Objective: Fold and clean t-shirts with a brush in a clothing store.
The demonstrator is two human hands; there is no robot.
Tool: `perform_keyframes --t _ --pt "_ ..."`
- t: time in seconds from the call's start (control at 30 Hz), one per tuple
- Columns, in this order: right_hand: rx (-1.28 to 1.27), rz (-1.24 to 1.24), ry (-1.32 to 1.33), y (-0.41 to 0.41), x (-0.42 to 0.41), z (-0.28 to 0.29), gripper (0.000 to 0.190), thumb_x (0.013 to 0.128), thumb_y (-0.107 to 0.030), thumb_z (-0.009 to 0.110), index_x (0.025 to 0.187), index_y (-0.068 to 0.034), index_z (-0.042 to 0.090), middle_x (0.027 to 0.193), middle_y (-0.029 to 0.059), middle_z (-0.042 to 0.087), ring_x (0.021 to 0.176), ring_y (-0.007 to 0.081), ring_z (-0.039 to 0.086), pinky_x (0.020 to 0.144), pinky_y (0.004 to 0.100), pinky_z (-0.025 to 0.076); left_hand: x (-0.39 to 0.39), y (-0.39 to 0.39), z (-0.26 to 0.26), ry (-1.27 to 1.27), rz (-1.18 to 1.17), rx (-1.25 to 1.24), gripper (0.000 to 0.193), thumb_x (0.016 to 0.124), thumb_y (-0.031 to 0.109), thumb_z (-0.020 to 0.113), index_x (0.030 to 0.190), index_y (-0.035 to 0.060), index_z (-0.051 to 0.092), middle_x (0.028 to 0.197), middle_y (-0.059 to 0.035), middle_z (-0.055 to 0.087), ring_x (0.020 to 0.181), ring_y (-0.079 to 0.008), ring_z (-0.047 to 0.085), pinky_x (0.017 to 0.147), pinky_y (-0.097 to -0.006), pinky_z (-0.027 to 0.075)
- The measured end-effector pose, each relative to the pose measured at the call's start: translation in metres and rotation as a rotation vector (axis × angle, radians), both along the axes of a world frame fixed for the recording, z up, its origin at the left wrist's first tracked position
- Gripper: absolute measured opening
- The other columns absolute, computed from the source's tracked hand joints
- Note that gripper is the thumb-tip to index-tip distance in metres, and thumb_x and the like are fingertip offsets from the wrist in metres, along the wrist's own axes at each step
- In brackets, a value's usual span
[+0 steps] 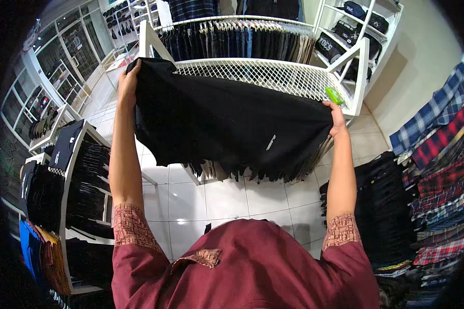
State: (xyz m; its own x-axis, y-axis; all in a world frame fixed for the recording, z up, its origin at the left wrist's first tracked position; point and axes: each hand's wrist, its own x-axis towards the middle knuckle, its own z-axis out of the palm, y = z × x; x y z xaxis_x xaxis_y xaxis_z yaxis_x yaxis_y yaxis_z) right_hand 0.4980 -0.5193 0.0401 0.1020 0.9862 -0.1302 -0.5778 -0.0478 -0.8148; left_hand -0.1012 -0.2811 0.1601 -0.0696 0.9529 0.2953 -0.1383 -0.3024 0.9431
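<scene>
A black garment [232, 119] with a small white print is stretched out sideways between my two hands, above the near part of a white wire-mesh rack [251, 71]. My left hand [130, 82] grips its upper left end, where the cloth is bunched. At its right end, my right hand [335, 119] pinches the upper corner. Just behind the right hand, a bright green packet [334, 95] lies on the mesh. The garment hides the front of the mesh top. Below its lower edge show hanging clothes [216, 170] in dark and beige tones.
Behind the mesh rack runs a rail of hanging trousers [232, 42]. Shelves of caps [344, 33] stand at the back right. On the left is a white rack of black clothes [87, 185]. Folded plaid shirts [440, 185] and dark clothes [384, 208] line the right side.
</scene>
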Motion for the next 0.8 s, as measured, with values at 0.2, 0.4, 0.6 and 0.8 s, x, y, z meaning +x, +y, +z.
perform_keyframes --t 0.2,0.4,0.6,0.8 --pt "-0.066 -0.321 -0.337 0.010 0.003 0.005 0.061 0.096 -0.044 0.065 0.138 -0.003 0.052 0.131 0.0166 0.061 0.114 0.0306 0.062 0.095 0.0409 0.053 0.004 -0.007 -0.002 0.073 0.082 -0.016 0.047 0.095 0.043 0.072 0.108 -0.0022 0.070 0.091 -0.0066 0.071 0.077 -0.0141 0.068 0.068 -0.0297 0.054" --pt "-0.001 -0.272 -0.028 -0.002 0.006 0.040 0.039 0.101 -0.025 0.064 0.133 -0.003 0.059 0.129 0.0105 0.065 0.121 0.0230 0.060 0.101 0.0398 0.050 0.007 -0.001 -0.007 0.064 -0.097 0.043 0.034 0.098 0.031 0.069 0.111 -0.0014 0.070 0.094 -0.0058 0.072 0.078 -0.0140 0.068 0.070 -0.0278 0.054" --pt "0.249 -0.406 -0.345 -0.002 0.019 0.046 0.033 0.099 -0.021 0.068 0.125 -0.001 0.065 0.117 0.0063 0.069 0.107 0.0165 0.064 0.095 0.0309 0.049 0.003 0.018 -0.021 -0.007 -0.166 0.027 0.028 0.097 0.021 0.071 0.115 -0.0009 0.070 0.100 -0.0070 0.073 0.084 -0.0159 0.069 0.076 -0.0284 0.055" --pt "0.261 -0.611 -0.589 -0.009 0.048 0.048 0.028 0.097 -0.028 0.072 0.114 -0.005 0.070 0.104 -0.0014 0.070 0.093 0.0074 0.061 0.083 0.0257 0.045 0.017 0.018 -0.014 -0.087 -0.194 -0.020 0.031 0.093 0.021 0.076 0.114 -0.0020 0.070 0.098 -0.0083 0.074 0.085 -0.0175 0.071 0.078 -0.0296 0.057"
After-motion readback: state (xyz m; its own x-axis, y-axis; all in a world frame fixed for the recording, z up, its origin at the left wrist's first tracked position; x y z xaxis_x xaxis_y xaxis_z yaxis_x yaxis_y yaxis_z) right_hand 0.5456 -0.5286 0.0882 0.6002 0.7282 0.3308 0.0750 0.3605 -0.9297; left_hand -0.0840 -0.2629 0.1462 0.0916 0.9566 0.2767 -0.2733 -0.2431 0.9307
